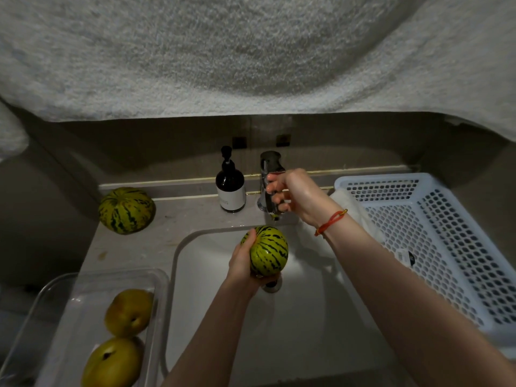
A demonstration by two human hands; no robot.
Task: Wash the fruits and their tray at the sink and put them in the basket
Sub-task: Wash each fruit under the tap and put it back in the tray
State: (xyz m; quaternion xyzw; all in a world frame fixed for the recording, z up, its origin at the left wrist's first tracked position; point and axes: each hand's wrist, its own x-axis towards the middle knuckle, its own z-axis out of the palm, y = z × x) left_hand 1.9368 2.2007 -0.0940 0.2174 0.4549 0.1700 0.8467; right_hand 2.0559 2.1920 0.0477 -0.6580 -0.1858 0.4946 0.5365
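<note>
Meanwhile left hand (242,265) cupped striped melon (268,250) over sink (223,317); right hand (293,195) gripped faucet (269,174), fingers curled round it.

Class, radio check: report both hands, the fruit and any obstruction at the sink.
Left hand grips striped melon over sink. Right hand on faucet. Second melon, two yellow fruits in tray unwashed. Path to basket unobstructed.

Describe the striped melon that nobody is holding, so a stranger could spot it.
Start at the white sink and look left past the dark soap bottle. The melon sits alone on the counter's back corner, flatter and yellower than the one in the left hand.
</note>
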